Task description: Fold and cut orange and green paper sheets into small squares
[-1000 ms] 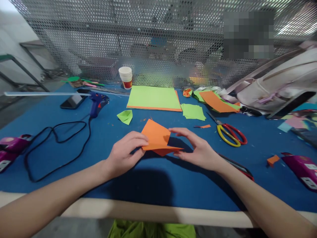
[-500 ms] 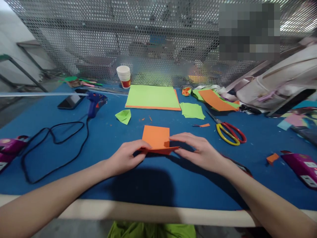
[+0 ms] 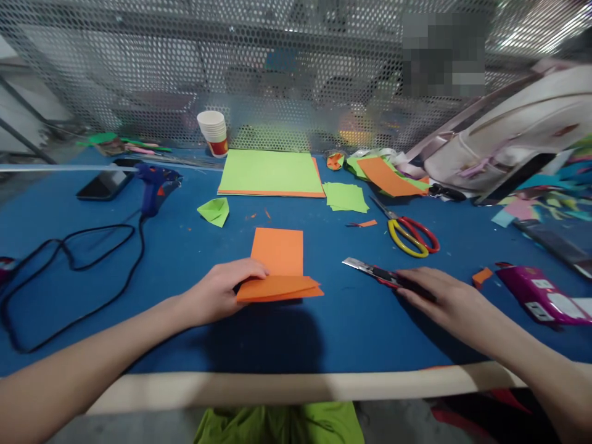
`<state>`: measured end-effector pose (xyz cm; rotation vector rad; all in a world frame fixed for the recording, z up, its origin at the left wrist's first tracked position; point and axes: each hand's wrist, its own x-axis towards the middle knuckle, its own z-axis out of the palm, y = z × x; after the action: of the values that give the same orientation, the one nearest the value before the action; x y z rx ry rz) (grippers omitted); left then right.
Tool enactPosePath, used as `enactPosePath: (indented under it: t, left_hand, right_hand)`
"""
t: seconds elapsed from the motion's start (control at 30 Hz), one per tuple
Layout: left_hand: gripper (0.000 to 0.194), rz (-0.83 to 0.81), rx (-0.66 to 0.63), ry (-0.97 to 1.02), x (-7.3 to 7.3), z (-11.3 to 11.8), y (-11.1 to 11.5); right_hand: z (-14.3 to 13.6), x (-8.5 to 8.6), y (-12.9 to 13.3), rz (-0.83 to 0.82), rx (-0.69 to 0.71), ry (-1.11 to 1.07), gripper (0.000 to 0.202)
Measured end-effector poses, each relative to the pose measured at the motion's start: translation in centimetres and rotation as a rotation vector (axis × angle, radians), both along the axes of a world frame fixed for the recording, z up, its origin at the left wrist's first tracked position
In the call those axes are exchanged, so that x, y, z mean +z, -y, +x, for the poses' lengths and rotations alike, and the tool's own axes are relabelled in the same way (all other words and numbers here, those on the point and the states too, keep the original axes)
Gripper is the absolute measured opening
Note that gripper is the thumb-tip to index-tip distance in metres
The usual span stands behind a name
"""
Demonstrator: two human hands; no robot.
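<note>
Head view: my hands are well apart at the blue table [image 3: 180, 259]. My left hand [image 3: 217, 290] pinches the left side of the folded orange paper [image 3: 282, 288], in front of me; my right hand [image 3: 439, 302] has its fingers round the box cutter [image 3: 382, 274], blade pointing left. Beyond lie scissors [image 3: 392, 217], then small green squares [image 3: 346, 197], larger green sheets [image 3: 271, 172] and stacked paper cups [image 3: 213, 132].

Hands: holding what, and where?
Left hand: orange paper, at the left end of its folded part. Right hand: box cutter, by the rear of its handle.
</note>
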<state>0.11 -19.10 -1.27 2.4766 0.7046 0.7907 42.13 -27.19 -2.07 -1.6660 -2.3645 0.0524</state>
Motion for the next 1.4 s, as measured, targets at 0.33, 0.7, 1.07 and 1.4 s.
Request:
enactPosePath:
  t: [0.33, 0.7, 1.07, 1.4]
  left_hand:
    - [0.021, -0.234, 0.226, -0.013, 1.4, 0.9, 0.1]
    - [0.037, -0.433, 0.466, 0.023, 1.8, 1.5, -0.1]
    - [0.026, -0.463, 0.44, 0.089, 1.1, 1.7, -0.2]
    - [0.028, 0.211, -0.114, -0.27, 3.6, 1.5, -2.8]
  right_hand:
    - [-4.5, 2.0, -1.0, 0.0, -0.037, -0.167, 0.03]
    - [-9.0, 1.6, -2.1, 0.041, 0.112, -0.121, 0.031]
    - [-9.2, 1.5, -2.1, -0.057, 0.245, -0.135, 0.036]
    - [-9.1, 1.0, -1.8, -0.011, 0.259, -0.171, 0.031]
